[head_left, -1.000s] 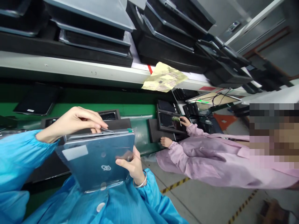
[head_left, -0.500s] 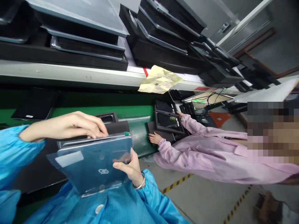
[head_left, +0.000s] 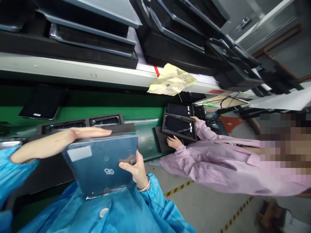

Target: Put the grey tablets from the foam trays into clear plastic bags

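I hold a flat grey-blue device in a clear bag [head_left: 102, 163], with a white label and a logo on its back, upright against my blue coat. My right hand [head_left: 136, 168] grips its lower right edge, thumb on the back. My left hand [head_left: 85, 133] lies flat with stretched fingers along the top edge of the bagged device. Behind it a black foam tray [head_left: 107, 120] with a screen sits on the green belt [head_left: 141, 113].
A co-worker in a pink coat [head_left: 218, 161] stands to the right, handling a dark framed panel [head_left: 179, 126]. Above the belt, a white shelf [head_left: 73, 69] carries stacked black trays. A yellow sheet [head_left: 171, 81] hangs off its edge. Another tablet [head_left: 42, 103] lies on the belt.
My left hand went from pinching the top edge of the bagged device to lying flat along it. The co-worker lifted and tilted the dark panel.
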Motion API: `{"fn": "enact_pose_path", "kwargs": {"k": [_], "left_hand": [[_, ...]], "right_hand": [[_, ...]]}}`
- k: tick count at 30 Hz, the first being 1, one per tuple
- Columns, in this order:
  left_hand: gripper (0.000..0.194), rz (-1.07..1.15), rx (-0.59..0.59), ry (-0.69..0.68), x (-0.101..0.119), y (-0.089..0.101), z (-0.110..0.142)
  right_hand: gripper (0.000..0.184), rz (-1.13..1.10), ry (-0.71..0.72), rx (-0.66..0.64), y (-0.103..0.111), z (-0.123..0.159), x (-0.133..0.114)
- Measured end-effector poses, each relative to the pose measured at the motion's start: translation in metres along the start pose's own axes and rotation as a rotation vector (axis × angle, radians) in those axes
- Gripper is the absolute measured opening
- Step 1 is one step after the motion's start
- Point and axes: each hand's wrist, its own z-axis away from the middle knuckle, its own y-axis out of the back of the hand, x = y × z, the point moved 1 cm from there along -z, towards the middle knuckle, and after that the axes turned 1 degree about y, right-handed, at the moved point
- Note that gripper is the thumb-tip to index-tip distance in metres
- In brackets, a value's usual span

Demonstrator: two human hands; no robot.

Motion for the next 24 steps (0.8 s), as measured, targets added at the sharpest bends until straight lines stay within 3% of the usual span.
{"fn": "enact_pose_path", "kwargs": {"k": [3, 5, 8, 10, 17, 20, 22, 24], "left_hand": [[0.063, 0.002, 0.49, -0.043, 0.006, -0.034, 0.011], [0.053, -0.101, 0.668, -0.01, 0.013, -0.062, 0.015], [0.044, -0.162, 0.699, 0.079, 0.018, -0.097, 0.017], [0.039, -0.158, 0.694, 0.123, 0.019, -0.108, 0.017], [0.032, -0.121, 0.773, 0.195, 0.023, -0.117, 0.024], [0.055, -0.057, 0.846, 0.214, 0.027, -0.124, 0.023], [0.08, 0.106, 0.899, 0.225, 0.029, -0.127, 0.02], [0.089, 0.321, 0.922, 0.257, 0.028, -0.13, 0.018]], "right_hand": [[0.058, -0.054, -0.024, 0.084, -0.002, -0.005, -0.003], [0.058, -0.104, -0.04, 0.152, -0.002, -0.006, -0.005], [0.061, -0.143, -0.074, 0.172, -0.003, -0.007, -0.009], [0.06, -0.136, -0.095, 0.165, -0.002, -0.006, -0.009], [0.055, -0.078, -0.118, 0.164, 0.002, -0.002, -0.006], [0.056, -0.092, -0.126, 0.159, 0.004, -0.002, -0.006], [0.057, -0.098, -0.125, 0.161, 0.005, -0.002, -0.007], [0.06, -0.106, -0.109, 0.166, 0.004, -0.001, -0.008]]}}
